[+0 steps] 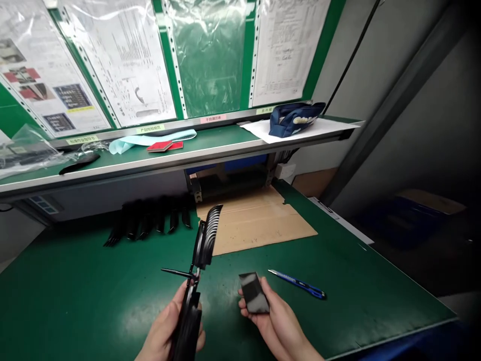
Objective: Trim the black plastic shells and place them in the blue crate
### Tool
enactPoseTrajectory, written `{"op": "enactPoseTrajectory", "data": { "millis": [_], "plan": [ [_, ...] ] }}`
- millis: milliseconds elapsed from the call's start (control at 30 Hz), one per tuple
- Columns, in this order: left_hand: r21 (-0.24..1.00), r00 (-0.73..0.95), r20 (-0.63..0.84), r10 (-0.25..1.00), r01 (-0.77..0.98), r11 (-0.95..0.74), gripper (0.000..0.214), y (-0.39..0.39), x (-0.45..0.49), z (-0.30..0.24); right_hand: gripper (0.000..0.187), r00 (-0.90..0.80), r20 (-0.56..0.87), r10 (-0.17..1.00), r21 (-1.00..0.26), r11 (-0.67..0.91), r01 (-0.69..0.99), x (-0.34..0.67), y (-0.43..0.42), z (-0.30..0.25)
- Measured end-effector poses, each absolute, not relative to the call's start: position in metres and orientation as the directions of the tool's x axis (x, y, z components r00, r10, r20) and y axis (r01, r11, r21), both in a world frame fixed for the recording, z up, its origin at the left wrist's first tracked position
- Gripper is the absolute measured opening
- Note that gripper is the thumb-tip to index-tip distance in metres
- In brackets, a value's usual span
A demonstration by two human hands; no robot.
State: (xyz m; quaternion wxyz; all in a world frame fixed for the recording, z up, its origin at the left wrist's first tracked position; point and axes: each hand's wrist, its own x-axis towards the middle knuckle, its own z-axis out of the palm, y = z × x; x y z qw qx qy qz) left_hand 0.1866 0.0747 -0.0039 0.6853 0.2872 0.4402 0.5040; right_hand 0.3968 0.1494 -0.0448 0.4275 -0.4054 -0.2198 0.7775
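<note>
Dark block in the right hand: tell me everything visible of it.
The dark block is small, rectangular and flat-faced, near-black with greyer patches that may be reflections; its material is unclear. The right hand holds it above the green table, thumb at its right edge, fingers showing past its left edge. In this view it slants slightly; its underside is hidden.

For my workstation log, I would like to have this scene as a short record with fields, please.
Left hand: holds a long black part with a ribbed upper end
Right hand: holds a dark rectangular block
Beside right hand: blue utility knife, on the green benchtop
Back of bench: row of black pieces; cardboard sheet
Shelf: light-blue strip, red pads, navy fabric item on white paper
</note>
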Motion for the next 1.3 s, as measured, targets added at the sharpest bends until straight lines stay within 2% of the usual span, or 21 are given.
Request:
{"op": "enactPoseTrajectory", "data": {
  "millis": [67, 167, 233, 300, 367, 400, 433, 467, 533, 600, 667, 767, 867, 1000, 1100, 1200, 1300],
  "plan": [
    [0.709, 0.161, -0.185, 0.969, -0.661, 0.245, 0.06, 0.067, 0.188, -0.002, 0.044, -0.351, -0.465, 0.813, -0.612, -0.582, -0.535, 0.394, 0.147, -0.032],
    [0.587, 0.153, -0.145, 0.978, -0.782, 0.209, 0.048, 0.07, 0.197, -0.009, 0.043, -0.375, -0.467, 0.801, -0.59, -0.598, -0.542, 0.391, 0.141, -0.025],
    [0.517, 0.208, -0.123, 0.97, -0.821, 0.242, 0.051, 0.076, 0.203, -0.014, 0.041, -0.379, -0.429, 0.82, -0.644, -0.572, -0.508, 0.39, 0.134, -0.023],
    [0.445, 0.279, -0.11, 0.954, -0.845, 0.298, 0.055, 0.077, 0.206, -0.015, 0.039, -0.366, -0.342, 0.866, -0.782, -0.478, -0.401, 0.392, 0.126, -0.02],
    [0.4, 0.33, -0.123, 0.936, -0.846, 0.351, 0.052, 0.071, 0.206, -0.01, 0.035, -0.337, -0.166, 0.927, -0.954, -0.237, -0.184, 0.396, 0.119, -0.013],
    [0.393, 0.35, -0.133, 0.927, -0.84, 0.373, 0.047, 0.066, 0.206, -0.006, 0.034, -0.336, -0.042, 0.941, -0.997, -0.06, -0.042, 0.397, 0.116, -0.009],
    [0.391, 0.368, -0.145, 0.919, -0.831, 0.395, 0.041, 0.06, 0.205, -0.002, 0.035, -0.361, 0.096, 0.928, -0.985, 0.14, 0.096, 0.399, 0.113, -0.005],
    [0.394, 0.38, -0.153, 0.912, -0.823, 0.409, 0.035, 0.054, 0.204, 0.002, 0.038, -0.408, 0.235, 0.882, -0.919, 0.339, 0.203, 0.4, 0.111, -0.001],
    [0.397, 0.382, -0.186, 0.905, -0.814, 0.425, 0.027, 0.043, 0.205, 0.008, 0.047, -0.51, 0.453, 0.731, -0.706, 0.643, 0.295, 0.399, 0.109, 0.007],
    [0.401, 0.389, -0.214, 0.896, -0.801, 0.444, 0.023, 0.035, 0.208, 0.012, 0.05, -0.555, 0.568, 0.607, -0.532, 0.786, 0.315, 0.396, 0.109, 0.011],
    [0.395, 0.408, -0.229, 0.884, -0.791, 0.467, 0.021, 0.03, 0.211, 0.013, 0.05, -0.574, 0.602, 0.554, -0.438, 0.831, 0.343, 0.392, 0.107, 0.012],
    [0.36, 0.424, -0.262, 0.867, -0.79, 0.496, 0.022, 0.024, 0.215, 0.014, 0.05, -0.663, 0.579, 0.474, -0.354, 0.879, 0.318, 0.387, 0.102, 0.01],
    [0.33, 0.433, -0.281, 0.857, -0.795, 0.51, 0.021, 0.022, 0.216, 0.012, 0.046, -0.661, 0.567, 0.492, -0.371, 0.869, 0.328, 0.386, 0.099, 0.01],
    [0.325, 0.456, -0.225, 0.861, -0.798, 0.508, 0.034, 0.023, 0.217, 0.003, 0.041, -0.666, 0.585, 0.463, -0.366, 0.883, 0.293, 0.387, 0.103, 0.013],
    [0.325, 0.449, -0.169, 0.877, -0.815, 0.48, 0.024, 0.026, 0.217, -0.003, 0.04, -0.641, 0.58, 0.502, -0.401, 0.861, 0.312, 0.389, 0.108, 0.015],
    [0.323, 0.452, -0.147, 0.88, -0.819, 0.475, 0.031, 0.029, 0.217, -0.006, 0.038, -0.692, 0.562, 0.452, -0.39, 0.883, 0.26, 0.39, 0.111, 0.015],
    [0.33, 0.449, -0.111, 0.887, -0.825, 0.459, 0.031, 0.031, 0.217, -0.008, 0.037, -0.676, 0.55, 0.491, -0.411, 0.863, 0.293, 0.39, 0.113, 0.016]
  ]
}}
